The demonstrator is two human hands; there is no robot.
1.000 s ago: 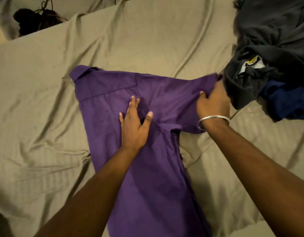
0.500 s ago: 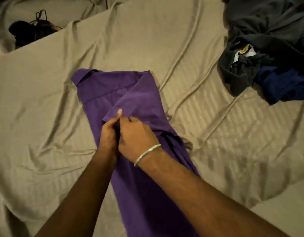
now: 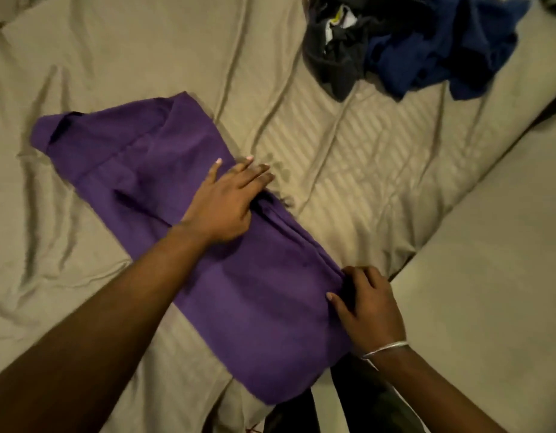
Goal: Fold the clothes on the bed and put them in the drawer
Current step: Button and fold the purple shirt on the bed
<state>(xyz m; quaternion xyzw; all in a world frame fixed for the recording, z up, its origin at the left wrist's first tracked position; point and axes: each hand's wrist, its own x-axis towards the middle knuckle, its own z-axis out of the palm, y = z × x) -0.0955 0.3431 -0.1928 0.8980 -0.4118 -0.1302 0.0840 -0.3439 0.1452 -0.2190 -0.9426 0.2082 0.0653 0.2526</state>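
The purple shirt [image 3: 183, 232] lies folded into a long narrow strip, running diagonally across the tan bed sheet [image 3: 114, 57] with its collar at the far left end. The left hand [image 3: 226, 201] presses flat on the shirt's middle with fingers straight and slightly spread, while the right hand [image 3: 369, 307], a silver bangle [image 3: 384, 350] at its wrist, curls its fingers around the shirt's right edge near the bed's side. 1 pile of dark grey and navy clothes [image 3: 411, 42] sits well apart at the far right.

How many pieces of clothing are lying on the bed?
3 visible: the purple shirt under both hands, the dark grey garment and the blue garment heaped at top right. More may be hidden there.
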